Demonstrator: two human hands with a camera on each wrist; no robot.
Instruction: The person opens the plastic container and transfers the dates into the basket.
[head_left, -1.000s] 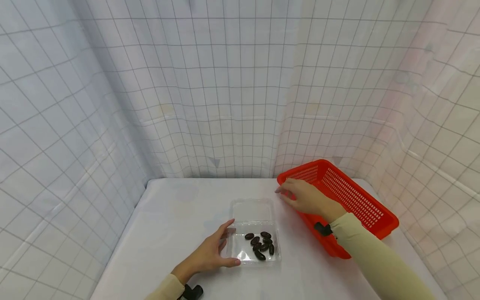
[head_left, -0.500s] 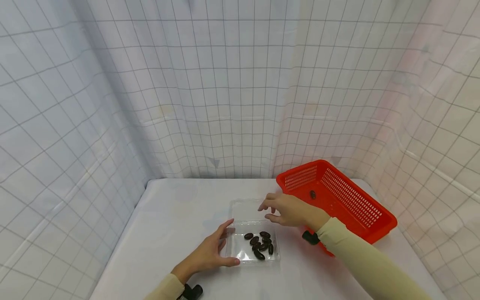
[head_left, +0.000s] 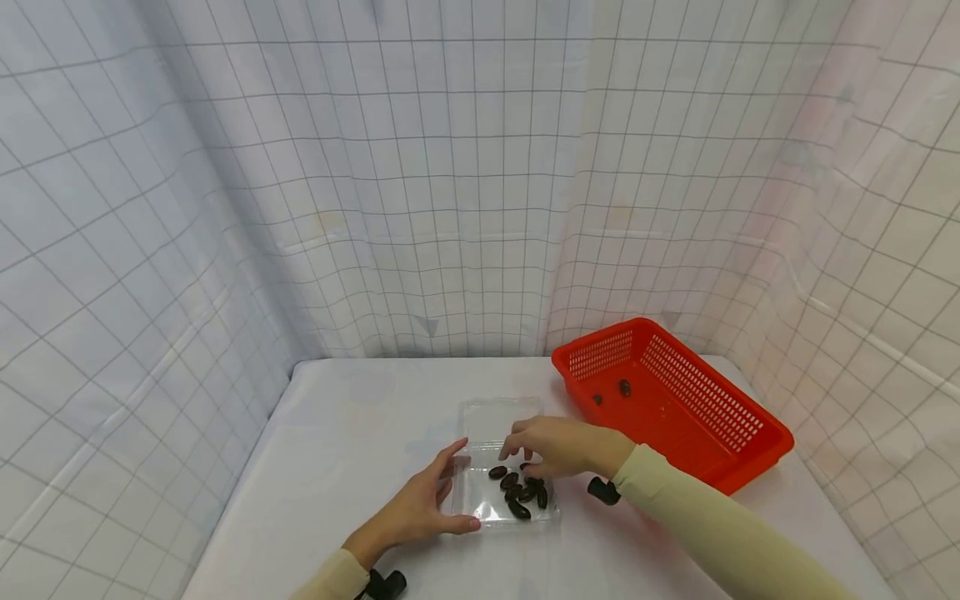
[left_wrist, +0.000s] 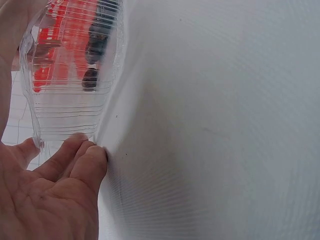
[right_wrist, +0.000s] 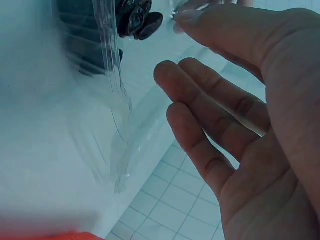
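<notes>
A clear plastic box (head_left: 476, 493) with a hinged lid (head_left: 498, 417) lies unfolded on the white table. Several dark, glossy oval pieces (head_left: 519, 511) that look like dates are in its tray half. At the box's left side, my left hand (head_left: 416, 504) holds it between thumb and fingers; in the left wrist view the fingertips (left_wrist: 92, 160) touch its edge. My right hand (head_left: 566, 446) hovers above the tray's back right part, thumb and fingers apart, over the dates. The right wrist view shows nothing between thumb and fingertips (right_wrist: 167, 75).
A red perforated basket (head_left: 738, 417) stands at the right of the table, with two dark pieces (head_left: 625, 387) visible inside; my right forearm (head_left: 720, 525) crosses in front of it. White gridded curtains (head_left: 442, 208) enclose the back and both sides.
My right hand has moved left and nearer, from the basket's edge to above the box. Two dark pieces in the basket have come into view. My left hand stays at the box.
</notes>
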